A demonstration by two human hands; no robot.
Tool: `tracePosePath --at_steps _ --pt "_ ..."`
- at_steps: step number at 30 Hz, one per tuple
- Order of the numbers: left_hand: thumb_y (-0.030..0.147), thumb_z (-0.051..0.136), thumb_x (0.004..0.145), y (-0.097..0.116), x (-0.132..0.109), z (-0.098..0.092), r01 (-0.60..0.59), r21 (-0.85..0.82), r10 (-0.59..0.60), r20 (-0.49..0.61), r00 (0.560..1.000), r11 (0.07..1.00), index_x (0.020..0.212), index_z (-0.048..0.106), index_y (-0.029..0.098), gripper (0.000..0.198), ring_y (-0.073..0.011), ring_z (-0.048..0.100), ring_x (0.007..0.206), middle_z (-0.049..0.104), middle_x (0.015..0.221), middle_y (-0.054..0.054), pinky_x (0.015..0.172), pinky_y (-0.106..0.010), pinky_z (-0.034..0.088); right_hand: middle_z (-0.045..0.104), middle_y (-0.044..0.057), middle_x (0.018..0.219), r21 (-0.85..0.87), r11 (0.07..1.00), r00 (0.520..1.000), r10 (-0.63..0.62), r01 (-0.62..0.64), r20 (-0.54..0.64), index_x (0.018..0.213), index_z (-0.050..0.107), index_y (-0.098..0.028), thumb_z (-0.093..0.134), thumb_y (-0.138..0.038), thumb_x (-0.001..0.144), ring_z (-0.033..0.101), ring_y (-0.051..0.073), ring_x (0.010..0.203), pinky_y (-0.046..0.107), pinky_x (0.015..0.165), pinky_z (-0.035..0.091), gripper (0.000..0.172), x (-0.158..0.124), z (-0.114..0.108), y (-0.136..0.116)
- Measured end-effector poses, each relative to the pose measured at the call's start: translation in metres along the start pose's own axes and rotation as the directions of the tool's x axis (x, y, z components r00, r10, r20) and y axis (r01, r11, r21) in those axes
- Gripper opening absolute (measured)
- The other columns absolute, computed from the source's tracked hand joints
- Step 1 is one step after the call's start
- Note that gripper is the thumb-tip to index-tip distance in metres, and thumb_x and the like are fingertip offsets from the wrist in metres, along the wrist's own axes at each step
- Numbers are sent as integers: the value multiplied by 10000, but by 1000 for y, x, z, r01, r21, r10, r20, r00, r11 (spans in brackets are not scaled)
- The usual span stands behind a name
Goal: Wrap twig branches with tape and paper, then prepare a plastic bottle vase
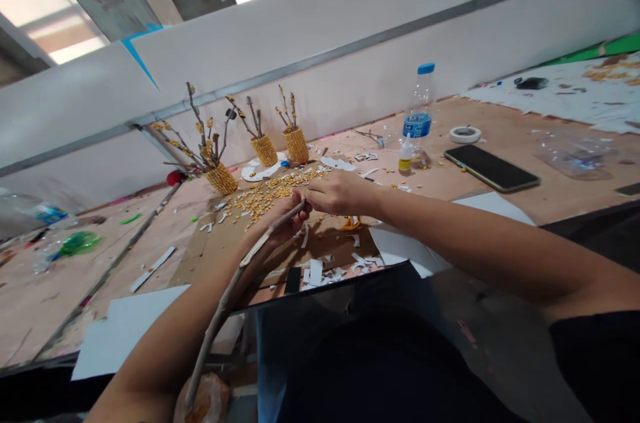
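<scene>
A long bare twig (216, 323) slants up from the lower left, its far end between my two hands. My left hand (287, 226) is wrapped round that end from below. At the same end, my right hand (336, 192) is closed with its fingertips pinched; what they pinch is too small to make out. Under the hands lies a brown board (200, 253) strewn with yellow kernels (257, 201) and white paper scraps (316, 273). Beyond it stand kernel-covered pots (221, 179) holding branches dotted with yellow pieces.
To the right are a small glue bottle (405, 157), a water bottle (418, 123), a tape roll (465, 135) and a phone (493, 168). White paper sheets (125, 323) overlap the table's front edge. A green crumpled bottle (79, 243) lies left. A white wall (300, 29) closes the back.
</scene>
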State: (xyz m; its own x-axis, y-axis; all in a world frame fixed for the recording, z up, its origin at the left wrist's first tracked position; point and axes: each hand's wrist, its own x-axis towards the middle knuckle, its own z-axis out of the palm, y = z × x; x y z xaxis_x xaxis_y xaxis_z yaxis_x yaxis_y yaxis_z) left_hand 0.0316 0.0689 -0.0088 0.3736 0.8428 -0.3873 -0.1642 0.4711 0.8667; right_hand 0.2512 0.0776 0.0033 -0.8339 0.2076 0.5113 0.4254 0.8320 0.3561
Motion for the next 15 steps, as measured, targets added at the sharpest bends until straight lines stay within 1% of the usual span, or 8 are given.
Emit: tracePosePath --at_steps 2,4,6,7,9,12,15 --pt "393 720 987 -2 2 -3 6 13 -6 -14 1000 1000 954 695 153 243 -92 609 607 690 859 -27 499 -193 518 633 52 855 7 1000 1000 4 -4 12 997 651 -134 428 -240 1115 492 129 648 310 595 315 274 0 1 0" --pt "367 666 1023 -3 4 -6 20 33 -19 -33 999 999 1143 685 154 245 -143 687 786 717 1043 -58 668 -286 611 645 63 870 13 1000 1000 10 -10 24 1010 657 -126 430 -235 1113 504 133 656 307 591 318 272 0 2 0" --pt "365 667 1019 -3 5 -8 34 56 -31 -52 998 998 1278 652 163 329 -212 711 982 699 1218 -93 826 -402 634 660 74 891 19 1000 999 19 -20 33 1039 664 -114 425 -222 1110 516 136 661 304 587 321 271 1 4 1" --pt "370 670 1015 -3 6 -9 39 66 -35 -61 998 997 1305 646 171 352 -234 705 1044 685 1272 -105 875 -433 628 666 77 899 25 999 999 23 -24 36 1057 665 -109 420 -217 1111 519 136 662 301 587 324 273 1 5 1" --pt "372 672 1014 -3 6 -9 46 84 -40 -74 996 995 1314 644 174 361 -242 701 1071 678 1297 -110 897 -447 623 675 81 904 38 999 999 32 -33 39 1079 665 -104 404 -215 1115 525 137 666 295 590 331 286 2 7 0" --pt "368 656 1025 -3 5 -7 48 106 -39 -87 995 993 1272 664 183 308 -216 704 1019 692 1259 -103 863 -409 629 686 94 921 56 997 998 47 -49 40 1081 672 -98 380 -235 1124 549 147 693 296 594 344 325 2 7 1" --pt "374 639 1033 -4 5 -6 22 119 -10 -96 995 993 1275 671 209 295 -222 694 1058 681 1306 -110 900 -422 622 692 99 960 72 996 998 49 -52 37 1104 673 -101 386 -245 1122 572 156 731 300 606 365 321 1 5 1"
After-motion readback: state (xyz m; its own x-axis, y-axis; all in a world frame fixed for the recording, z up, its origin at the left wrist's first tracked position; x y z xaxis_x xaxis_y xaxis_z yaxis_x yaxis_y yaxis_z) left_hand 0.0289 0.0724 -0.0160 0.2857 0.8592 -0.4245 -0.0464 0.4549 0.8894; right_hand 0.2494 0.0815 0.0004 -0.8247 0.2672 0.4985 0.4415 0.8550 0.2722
